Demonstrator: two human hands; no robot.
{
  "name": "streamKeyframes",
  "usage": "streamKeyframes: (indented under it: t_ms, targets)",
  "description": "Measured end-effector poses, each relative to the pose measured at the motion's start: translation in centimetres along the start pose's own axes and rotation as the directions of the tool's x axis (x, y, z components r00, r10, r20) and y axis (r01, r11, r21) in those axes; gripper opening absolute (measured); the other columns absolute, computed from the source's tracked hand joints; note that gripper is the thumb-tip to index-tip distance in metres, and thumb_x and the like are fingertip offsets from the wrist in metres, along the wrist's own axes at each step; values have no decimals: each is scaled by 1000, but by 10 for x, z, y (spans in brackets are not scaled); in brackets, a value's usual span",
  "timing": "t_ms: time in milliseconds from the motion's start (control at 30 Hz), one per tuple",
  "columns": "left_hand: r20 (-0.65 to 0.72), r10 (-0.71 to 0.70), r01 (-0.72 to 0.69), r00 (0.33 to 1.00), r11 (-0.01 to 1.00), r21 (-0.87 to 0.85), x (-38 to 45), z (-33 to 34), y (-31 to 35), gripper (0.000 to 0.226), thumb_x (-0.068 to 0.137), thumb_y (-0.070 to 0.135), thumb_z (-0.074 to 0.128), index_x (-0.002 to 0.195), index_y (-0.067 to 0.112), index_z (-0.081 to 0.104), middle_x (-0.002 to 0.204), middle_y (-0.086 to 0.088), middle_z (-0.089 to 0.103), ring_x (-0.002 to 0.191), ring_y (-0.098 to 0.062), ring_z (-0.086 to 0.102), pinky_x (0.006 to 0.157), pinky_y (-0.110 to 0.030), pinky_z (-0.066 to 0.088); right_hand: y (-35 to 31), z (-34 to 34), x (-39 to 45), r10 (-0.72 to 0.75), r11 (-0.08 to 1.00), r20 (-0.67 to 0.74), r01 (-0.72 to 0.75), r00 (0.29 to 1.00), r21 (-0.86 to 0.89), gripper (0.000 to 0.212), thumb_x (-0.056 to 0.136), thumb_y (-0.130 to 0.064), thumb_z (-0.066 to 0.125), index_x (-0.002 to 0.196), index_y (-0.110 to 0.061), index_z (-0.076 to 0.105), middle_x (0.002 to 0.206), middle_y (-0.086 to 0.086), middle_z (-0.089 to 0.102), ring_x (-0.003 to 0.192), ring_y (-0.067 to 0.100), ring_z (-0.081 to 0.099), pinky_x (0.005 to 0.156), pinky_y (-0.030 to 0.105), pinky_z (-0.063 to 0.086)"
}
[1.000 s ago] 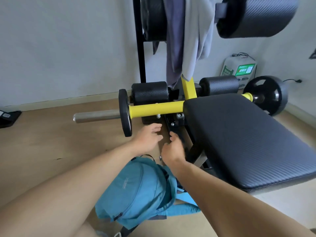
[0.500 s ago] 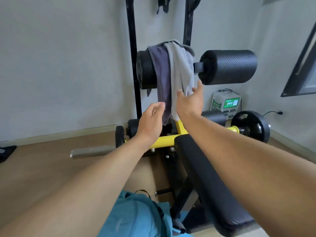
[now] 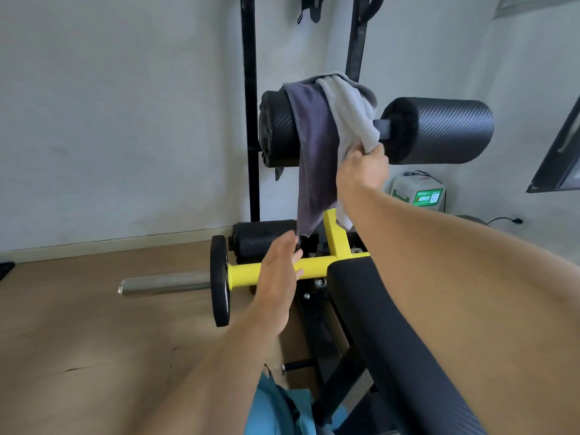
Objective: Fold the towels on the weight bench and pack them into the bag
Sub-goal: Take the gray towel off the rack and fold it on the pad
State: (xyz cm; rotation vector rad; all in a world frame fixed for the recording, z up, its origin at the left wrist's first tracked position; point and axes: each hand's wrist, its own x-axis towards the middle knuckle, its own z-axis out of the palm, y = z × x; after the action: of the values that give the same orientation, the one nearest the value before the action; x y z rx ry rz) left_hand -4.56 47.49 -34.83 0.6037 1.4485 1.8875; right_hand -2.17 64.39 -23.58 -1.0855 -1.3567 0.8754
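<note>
Light grey towel [image 3: 348, 114] and dark grey towel [image 3: 314, 158]: draped over the bench's upper roller pad [image 3: 277, 130], at 12 o'clock. Right hand [image 3: 361, 174]: grips the light towel's hanging edge. Left hand [image 3: 279, 268]: fingers straight, at the dark towel's lower tip; blue bag [image 3: 276, 409] on the floor at 6 o'clock.

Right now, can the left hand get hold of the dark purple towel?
Probably yes. The left hand is open just below the dark purple towel, whose hanging end is beside its fingertips, with nothing between them.
</note>
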Motion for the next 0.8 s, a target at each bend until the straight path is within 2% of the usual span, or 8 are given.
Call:
streamKeyframes:
  t_ms: [133, 233, 333, 467, 533, 600, 700, 800]
  targets:
    - [49, 35, -35, 998, 999, 12, 0, 15, 7, 39, 106, 41, 46, 143, 31, 52, 128, 19, 58, 125, -4, 56, 113, -41, 43, -10, -31, 10, 38, 978, -189, 2, 981, 207, 30, 106, -24, 33, 125, -9, 51, 109, 4, 56, 92, 23, 49, 78, 28, 34]
    - [105, 54, -54, 993, 999, -2, -5, 34, 13, 41, 106, 40, 48, 146, 33, 47, 144, 15, 52, 133, -8, 50, 115, -42, 42, -28, -73, 29, 76, 970, -294, -3, 953, 242, 33, 107, -26, 32, 131, -12, 51, 127, 7, 61, 100, 23, 53, 78, 23, 32]
    - [164, 47, -47, 985, 999, -4, -11, 52, 14, 49, 106, 38, 48, 154, 33, 38, 154, 11, 45, 139, -11, 46, 116, -41, 41, -40, -116, 41, 76, 969, -386, 23, 920, 247, 34, 107, -28, 31, 133, -17, 51, 132, 1, 60, 114, 21, 56, 79, 18, 30]
    - [201, 24, -26, 979, 1000, 7, -18, 68, 8, 53, 104, 37, 53, 155, 32, 37, 157, 10, 42, 141, -11, 44, 117, -41, 39, -41, -161, 34, 10, 943, -453, 143, 891, 301, 20, 103, -23, 36, 103, -26, 56, 95, -13, 61, 94, 11, 60, 85, 26, 45]
    - [217, 18, -29, 976, 998, 48, -21, 73, 2, 56, 102, 36, 58, 154, 31, 38, 154, 12, 45, 140, -10, 45, 119, -43, 37, -33, -184, 17, -101, 925, -439, 247, 893, 290, 19, 98, -19, 42, 87, -25, 56, 79, -15, 58, 75, 2, 57, 74, 20, 48]
    - [254, 39, -76, 966, 988, 136, -24, 77, -6, 63, 98, 33, 66, 154, 32, 37, 150, 15, 46, 135, -7, 46, 117, -38, 36, -17, -204, -13, -219, 936, -294, 286, 930, 206, 22, 94, -20, 48, 75, -27, 58, 68, -18, 56, 63, -3, 51, 63, 17, 44]
    - [325, 78, -169, 942, 951, 260, -33, 80, -15, 67, 93, 25, 74, 150, 34, 41, 138, 21, 49, 124, -1, 52, 103, -24, 40, 29, -223, -46, -197, 943, 165, 233, 966, -239, 20, 91, -27, 54, 77, -16, 62, 62, -13, 55, 58, 4, 47, 52, 19, 40]
    - [357, 13, -124, 934, 949, 290, -39, 81, -22, 32, 93, 31, 72, 124, 31, 65, 127, 11, 68, 111, -4, 65, 94, -24, 51, 65, -233, -76, -101, 840, 525, 355, 845, -410, 23, 87, -18, 64, 68, -13, 52, 60, -8, 47, 58, 9, 40, 49, 19, 33]
